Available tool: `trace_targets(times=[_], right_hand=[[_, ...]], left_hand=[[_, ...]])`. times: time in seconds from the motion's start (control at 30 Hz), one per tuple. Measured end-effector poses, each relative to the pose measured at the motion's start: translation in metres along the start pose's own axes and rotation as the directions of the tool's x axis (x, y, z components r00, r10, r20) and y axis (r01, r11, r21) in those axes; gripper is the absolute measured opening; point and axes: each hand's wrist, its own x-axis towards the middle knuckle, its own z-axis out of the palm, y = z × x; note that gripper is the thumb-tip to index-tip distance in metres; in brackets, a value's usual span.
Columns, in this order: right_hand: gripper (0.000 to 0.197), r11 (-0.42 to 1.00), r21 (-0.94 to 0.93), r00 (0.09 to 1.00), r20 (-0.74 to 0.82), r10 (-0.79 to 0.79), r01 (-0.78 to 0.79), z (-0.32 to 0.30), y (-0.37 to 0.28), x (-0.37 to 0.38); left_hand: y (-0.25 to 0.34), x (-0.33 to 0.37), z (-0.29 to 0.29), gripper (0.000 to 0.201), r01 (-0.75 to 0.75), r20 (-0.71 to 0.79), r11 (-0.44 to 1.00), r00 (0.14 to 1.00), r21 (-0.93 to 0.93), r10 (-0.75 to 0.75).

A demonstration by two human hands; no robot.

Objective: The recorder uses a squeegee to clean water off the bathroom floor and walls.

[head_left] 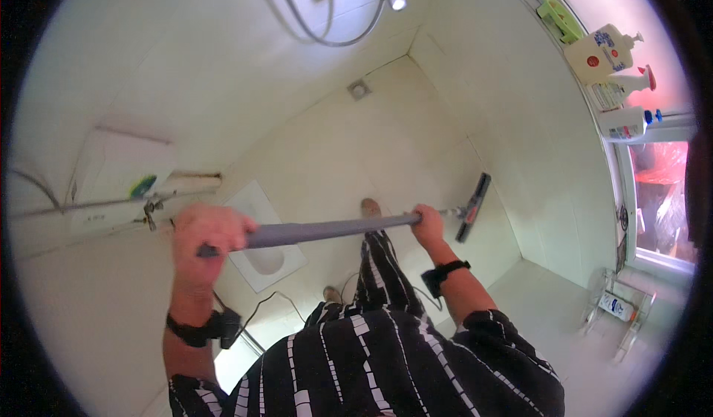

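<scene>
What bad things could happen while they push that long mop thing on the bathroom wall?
1. A thin cable trails across the floor beside the person's feet, so a step back might catch it and cause a trip.
2. Both the left hand and the right hand grip the long grey handle; a wide swing of the black squeegee head toward the window side could perhaps knock the bottles on the windowsill.

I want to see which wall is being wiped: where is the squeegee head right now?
In the head view the black squeegee head lies right of centre, against the tiled right-hand wall, just beyond the right hand on the grey pole, below the window ledge bottles.
</scene>
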Motion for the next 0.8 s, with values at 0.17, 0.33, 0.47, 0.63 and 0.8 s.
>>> trace_targets(times=[0.17,0.33,0.47,0.63,0.8], right_hand=[[0.026,0.975,-0.023,0.974,-0.056,0.219,-0.221,-0.024,0.058,0.021],[0.024,0.862,0.106,0.822,-0.263,0.505,-0.496,-0.033,0.089,0.053],[0.024,0.878,0.257,0.797,-0.373,0.475,-0.403,-0.015,0.106,0.082],[0.020,0.894,0.275,0.735,-0.509,0.448,-0.355,0.013,0.124,0.114],[0.018,0.939,0.221,0.808,-0.481,0.340,-0.264,0.020,0.085,0.150]], left_hand=[[-0.049,0.110,0.076,0.029,-0.006,0.196,0.989,0.980,0.147,-0.023],[-0.082,0.190,0.121,0.028,0.197,0.246,0.974,0.955,-0.112,-0.165],[-0.090,0.236,0.127,0.028,0.182,0.283,0.977,0.948,-0.107,-0.145],[-0.087,0.266,0.121,0.025,0.204,0.199,0.970,0.964,-0.135,-0.175],[-0.073,0.266,0.079,0.023,0.116,0.173,0.987,0.980,-0.109,-0.097]])
